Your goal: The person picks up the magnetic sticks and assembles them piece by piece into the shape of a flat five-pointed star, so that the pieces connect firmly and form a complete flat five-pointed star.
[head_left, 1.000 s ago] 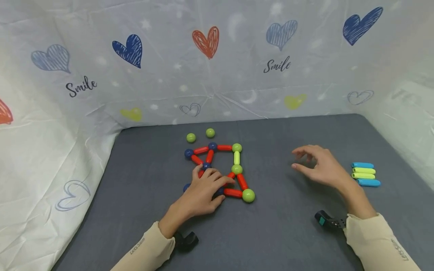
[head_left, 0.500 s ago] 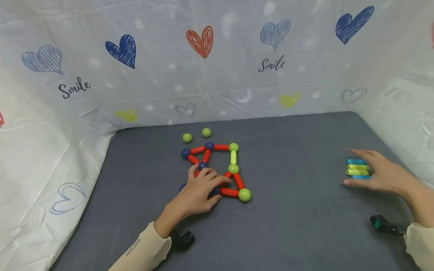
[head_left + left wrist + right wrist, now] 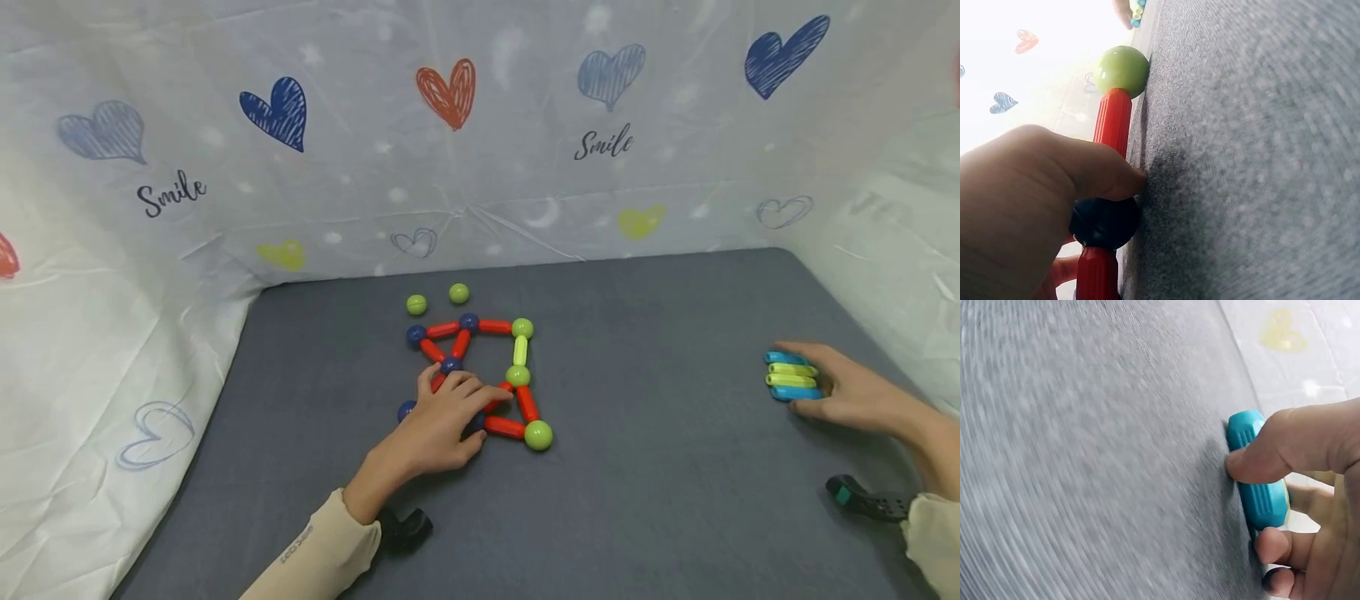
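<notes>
A flat ball-and-stick magnetic frame (image 3: 527,404) of red rods, one yellow-green rod, dark blue balls and green balls lies left of centre. My left hand (image 3: 442,421) spreads over its lower part and hides some joints. In the left wrist view, the thumb (image 3: 1113,172) lies against a red rod (image 3: 1113,119) just above a dark blue ball (image 3: 1105,224); other fingers show behind. At the right, my right hand (image 3: 862,396) pinches a row of magnetic rods (image 3: 791,375), blue outside and yellow-green between. Its thumb (image 3: 1260,459) presses the near blue rod (image 3: 1263,503).
Two loose green balls (image 3: 416,305) lie behind the frame. Both wrists carry dark straps (image 3: 870,498). A grey cloth (image 3: 645,467) covers the table, and a white curtain (image 3: 525,167) printed with hearts stands at the back and sides.
My right hand has moved right from beside the frame to the row of rods, and its thumb and fingers have closed in on them. My left hand stays over the frame.
</notes>
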